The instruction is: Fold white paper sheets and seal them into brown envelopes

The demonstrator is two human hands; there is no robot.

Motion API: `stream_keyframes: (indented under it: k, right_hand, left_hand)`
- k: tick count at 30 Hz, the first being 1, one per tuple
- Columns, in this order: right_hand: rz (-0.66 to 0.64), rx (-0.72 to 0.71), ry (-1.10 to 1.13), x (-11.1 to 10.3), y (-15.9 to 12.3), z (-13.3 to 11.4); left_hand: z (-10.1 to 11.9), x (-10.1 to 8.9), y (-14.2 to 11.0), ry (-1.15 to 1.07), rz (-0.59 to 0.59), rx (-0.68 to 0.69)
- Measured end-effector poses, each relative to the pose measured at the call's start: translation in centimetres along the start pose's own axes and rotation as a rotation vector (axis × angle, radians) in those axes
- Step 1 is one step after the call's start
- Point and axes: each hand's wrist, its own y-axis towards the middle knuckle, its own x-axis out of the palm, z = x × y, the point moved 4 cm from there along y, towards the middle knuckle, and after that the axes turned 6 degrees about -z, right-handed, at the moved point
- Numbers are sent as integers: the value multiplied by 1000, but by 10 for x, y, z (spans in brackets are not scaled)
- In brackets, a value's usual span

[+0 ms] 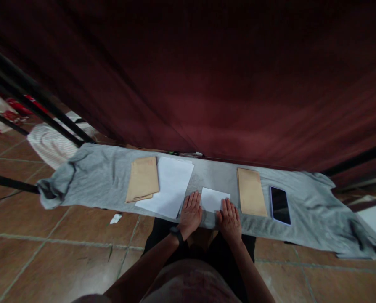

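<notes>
Head cam view, two bare hands, both palm down. Left hand (191, 214) has its fingers (192, 199) held close together and flat, thumb resting by the left edge of one small white paper (215, 199). Right hand (230, 222) is flat too, fingers only slightly apart, tips over that paper's lower right corner. So the small paper sits between the hands, near the front edge of the desk (106, 170), which has a gray cloth over it.

Next ring out: left of the left hand there's a pile of bigger white sheets (169, 181), at least two going by the doubled edge, exact count unclear. Brown envelopes come in two groups, or at least they look like envelopes. The left pile (143, 179) has at least two and overlaps the white sheets; the right group (252, 192) lies just beyond the right hand, can't tell how many. Whether any of them hold something, can't tell either.

Then one phone (280, 205), dark screen up, right of the right group. One dark wristband (176, 234) on the left wrist. Behind it all hangs a dark red curtain (200, 92).
</notes>
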Motion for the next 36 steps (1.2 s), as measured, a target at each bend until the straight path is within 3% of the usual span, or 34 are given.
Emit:
stream_keyframes:
  k: [6, 10, 15, 27, 36]
  right_hand:
    - [0, 12, 2, 0, -2, 3]
    - [8, 18, 11, -2, 10, -12]
    - [-56, -85, 87, 5, 30, -36]
    - [-61, -75, 92, 22, 40, -31]
    - [36, -56, 29, 13, 34, -32]
  left_hand:
    - [0, -3, 0, -36, 8, -21]
    - [4, -6, 1, -42, -21, -23]
    - [23, -9, 4, -93, -41, 181]
    - [33, 2, 44, -77, -28, 173]
    - [14, 11, 34, -58, 10, 152]
